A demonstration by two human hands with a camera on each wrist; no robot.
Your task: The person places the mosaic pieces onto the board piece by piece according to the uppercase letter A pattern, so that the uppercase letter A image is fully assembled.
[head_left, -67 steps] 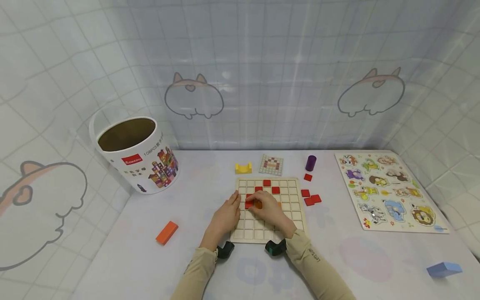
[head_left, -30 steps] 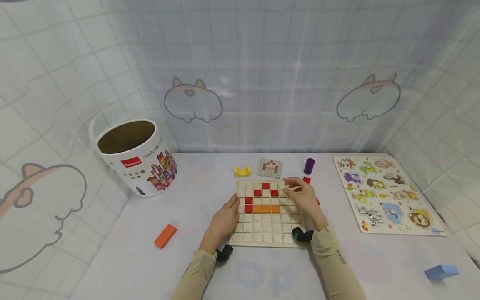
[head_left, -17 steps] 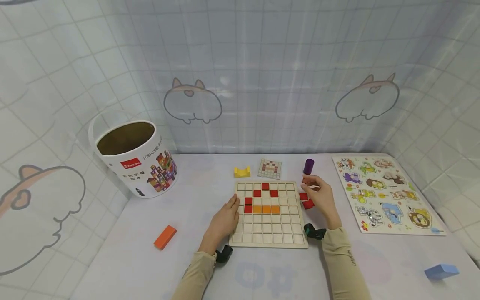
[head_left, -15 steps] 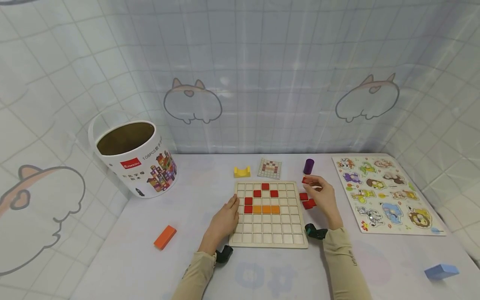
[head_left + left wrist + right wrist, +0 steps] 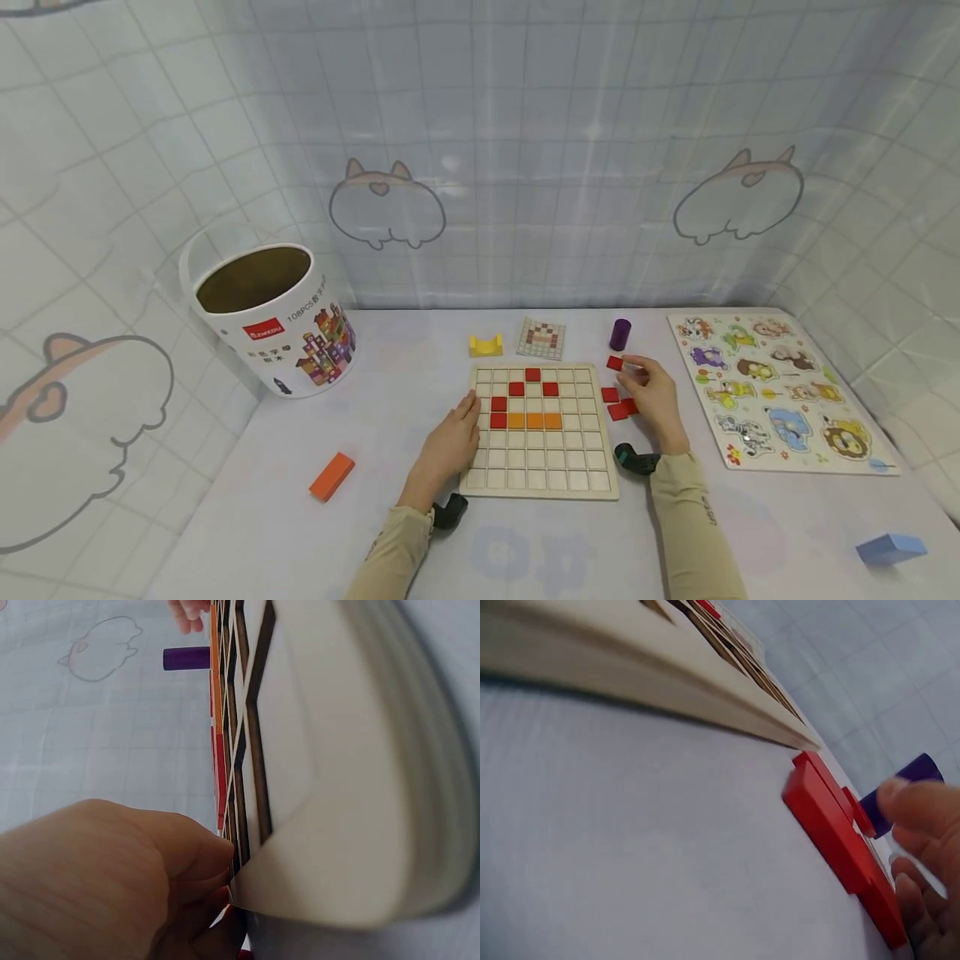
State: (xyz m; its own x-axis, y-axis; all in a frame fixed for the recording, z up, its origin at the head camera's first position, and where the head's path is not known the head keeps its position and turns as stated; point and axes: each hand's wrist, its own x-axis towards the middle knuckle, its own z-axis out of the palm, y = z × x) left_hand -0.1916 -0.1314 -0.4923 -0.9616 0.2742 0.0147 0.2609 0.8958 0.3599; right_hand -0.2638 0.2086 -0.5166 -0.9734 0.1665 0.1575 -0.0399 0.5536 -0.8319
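Note:
In the head view my left hand (image 5: 452, 437) lies along the left edge of the wooden grid board (image 5: 517, 480), fingers mostly straight and touching that edge. Several red tiles (image 5: 498, 421) and a row of orange tiles (image 5: 534, 421) sit in the board's squares. To the right of the board, my right hand (image 5: 654, 396) has its fingertips beside a loose red tile (image 5: 615, 363), with thumb and index finger a little apart. A purple cylinder (image 5: 922, 771) stands just behind that tile; in the right wrist view an extended finger overlaps it.
More loose red tiles (image 5: 618, 412) lie near the right hand. Behind the board are a yellow arch block (image 5: 486, 347) and a pattern card (image 5: 541, 340). A bucket (image 5: 258, 367) and orange block (image 5: 332, 477) stand left; an animal puzzle (image 5: 787, 392) and blue block (image 5: 890, 549), right.
My right hand has moved from the red and orange tiles on the board to the loose red tile at the right, its fingertips now more to that tile's right side. My left hand stays put.

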